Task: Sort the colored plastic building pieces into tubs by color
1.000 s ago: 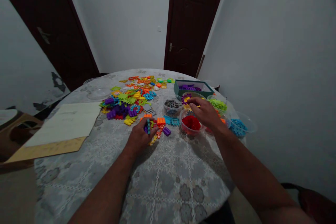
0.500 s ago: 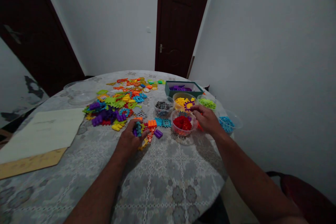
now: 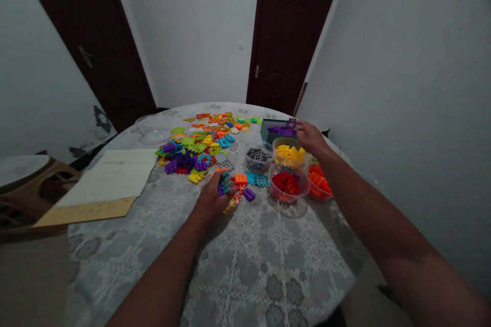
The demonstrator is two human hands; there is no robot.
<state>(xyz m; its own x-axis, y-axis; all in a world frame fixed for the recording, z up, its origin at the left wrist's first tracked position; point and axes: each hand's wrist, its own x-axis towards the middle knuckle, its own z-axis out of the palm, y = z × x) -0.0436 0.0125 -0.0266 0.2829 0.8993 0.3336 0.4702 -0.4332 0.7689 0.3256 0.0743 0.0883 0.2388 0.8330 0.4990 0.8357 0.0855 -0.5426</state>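
Note:
My right hand (image 3: 311,139) pinches a purple openwork building piece (image 3: 292,123) at the right end of a dark green box (image 3: 267,135), which holds more purple pieces. Lower down, my left hand (image 3: 210,195) is closed around a few toothed plastic building pieces (image 3: 225,182), teal and purple among them. Just right of it lie an orange block (image 3: 241,179), a purple block (image 3: 249,194) and flat blue pieces (image 3: 261,180). Clear tubs hold red pieces (image 3: 286,184), yellow pieces (image 3: 289,153), grey pieces (image 3: 258,155) and orange pieces (image 3: 319,182).
A large mixed heap of coloured pieces (image 3: 187,153) spreads over the left and back of the patterned tablecloth (image 3: 245,255). White paper (image 3: 115,168) on a tan board (image 3: 92,213) lies at the left edge. A clear lid (image 3: 154,136) sits behind it. A wall runs along the right.
My right hand has moved back from above the red and yellow tubs to the green box, carrying the purple piece. My left hand keeps its pieces. The view has turned left.

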